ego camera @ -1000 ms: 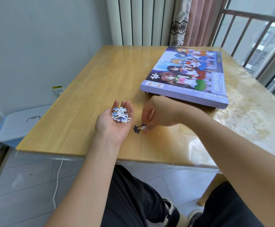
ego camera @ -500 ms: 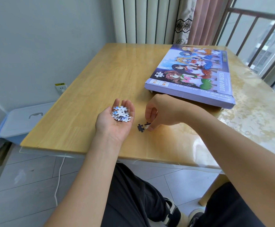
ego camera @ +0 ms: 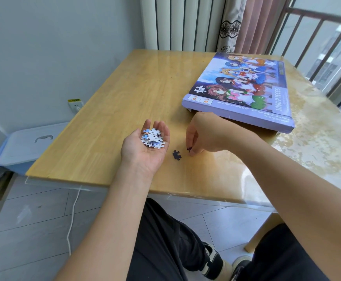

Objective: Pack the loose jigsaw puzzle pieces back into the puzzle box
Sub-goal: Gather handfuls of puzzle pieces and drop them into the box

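My left hand (ego camera: 145,151) lies palm up over the wooden table (ego camera: 108,110), cupping a small heap of puzzle pieces (ego camera: 152,138) in blue and white. Just to its right a single dark piece (ego camera: 177,155) lies flat on the table. My right hand (ego camera: 204,132) hovers above the table beside that piece, its fingertips pinching another small dark piece (ego camera: 189,149), mostly hidden by the fingers. The puzzle box (ego camera: 242,88), purple with cartoon figures on its lid, sits closed behind my right hand.
A clear film covers the table's right side. A blue bin with a white lid (ego camera: 27,145) stands on the floor to the left, under a wall socket (ego camera: 75,104). A white cable (ego camera: 72,222) hangs below the table's front edge. Railing and curtains stand behind.
My right hand has lifted one small piece away from the dark piece, which now lies alone on the table. My left hand stays cupped with its heap.
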Tool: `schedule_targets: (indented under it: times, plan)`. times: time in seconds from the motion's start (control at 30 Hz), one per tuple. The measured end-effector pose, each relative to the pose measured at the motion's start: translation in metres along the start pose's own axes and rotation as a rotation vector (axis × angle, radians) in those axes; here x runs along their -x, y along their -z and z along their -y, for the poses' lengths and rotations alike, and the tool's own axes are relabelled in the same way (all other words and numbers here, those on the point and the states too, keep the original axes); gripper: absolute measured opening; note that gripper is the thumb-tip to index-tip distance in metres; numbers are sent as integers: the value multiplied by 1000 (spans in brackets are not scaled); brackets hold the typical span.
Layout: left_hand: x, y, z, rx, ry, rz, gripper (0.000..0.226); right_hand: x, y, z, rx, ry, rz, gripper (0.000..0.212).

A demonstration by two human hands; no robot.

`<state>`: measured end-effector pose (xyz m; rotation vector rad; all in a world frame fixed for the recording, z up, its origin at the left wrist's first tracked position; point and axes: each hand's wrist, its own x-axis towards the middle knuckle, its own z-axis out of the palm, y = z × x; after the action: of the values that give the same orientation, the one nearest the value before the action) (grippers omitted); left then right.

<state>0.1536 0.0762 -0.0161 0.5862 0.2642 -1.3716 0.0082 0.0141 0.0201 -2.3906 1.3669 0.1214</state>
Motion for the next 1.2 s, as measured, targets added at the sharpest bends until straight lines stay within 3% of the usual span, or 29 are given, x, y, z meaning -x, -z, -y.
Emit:
schedule_targets:
  times: [0.4,0.67,0.73,0.87,0.93,1.07,1.1,1.2]
  plan:
    - [2,0,2,-11,0,4,38,-5,4,-8,-43,-14,33,21]
    - [1,-1,3,-18,-7,-5,38,-1,1,-8,17,88,-19,24]
    - [0,-1,3,-19,-10,-8,38,2,2,-11,-112,91,-37,22]
    - [-2,0,6,-63,-18,-4,40,5,12,0,-851,121,-172,17]
    - [-1,-1,10,-83,-12,8,40,1,16,13,-996,154,-177,16]
    - [2,-2,6,-40,-8,4,34,-7,18,21,-403,211,-521,17]
    - [2,-2,3,-31,-23,2,33,-5,19,18,-312,208,-509,16]
    - [1,-2,-7,-13,-69,-15,32,6,6,17,-178,99,-135,24]
